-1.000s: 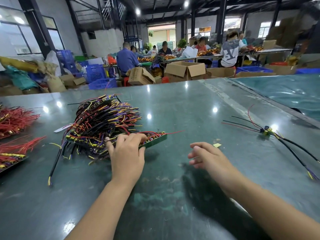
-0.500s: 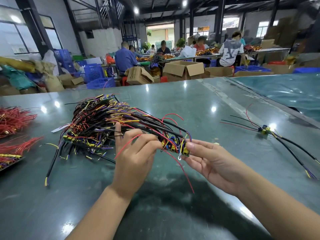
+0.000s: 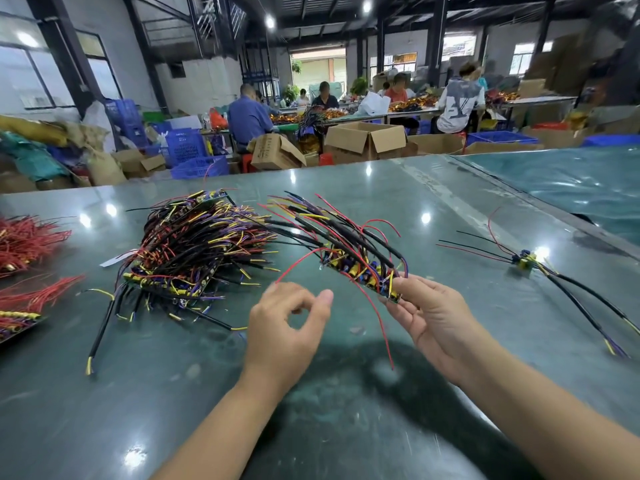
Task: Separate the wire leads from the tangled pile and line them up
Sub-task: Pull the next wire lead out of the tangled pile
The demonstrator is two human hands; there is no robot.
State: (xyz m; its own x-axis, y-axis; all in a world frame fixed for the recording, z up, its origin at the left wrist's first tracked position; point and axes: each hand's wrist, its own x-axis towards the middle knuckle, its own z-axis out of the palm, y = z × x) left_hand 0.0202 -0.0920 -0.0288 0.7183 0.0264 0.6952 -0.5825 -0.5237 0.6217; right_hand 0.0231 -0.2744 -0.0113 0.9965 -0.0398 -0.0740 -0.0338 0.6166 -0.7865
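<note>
Nearest the camera, two bare forearms reach out over the glossy dark green tabletop (image 3: 346, 427). The left hand (image 3: 282, 336) hovers above the surface with its fingers (image 3: 323, 299) loosely curled, thumb and forefinger forming an open ring that closes on nothing; a thin red wire (image 3: 298, 263) ends just beside its knuckles, though whether it touches them I cannot tell. The right hand (image 3: 434, 322) holds up, palm toward the camera, a strip of wire leads (image 3: 360, 268), pinching its near end between thumb and fingertips; the strip carries small yellow and blue parts, and its black, red, yellow and purple leads fan up and away to the left, while one long red lead droops down between the hands. Beyond the left hand lies the tangled pile (image 3: 194, 252) of similar strips and leads, resting on the tabletop. At the left edge lie bundles of red wires (image 3: 29, 239). To the right, well apart from the hands, a single small assembly with long black leads (image 3: 526, 259) lies flat. Past the tabletop's far edge stand open cardboard boxes (image 3: 367, 138) and blue crates (image 3: 188, 147), and further back people sit at long benches (image 3: 388, 114) heaped with wires.
</note>
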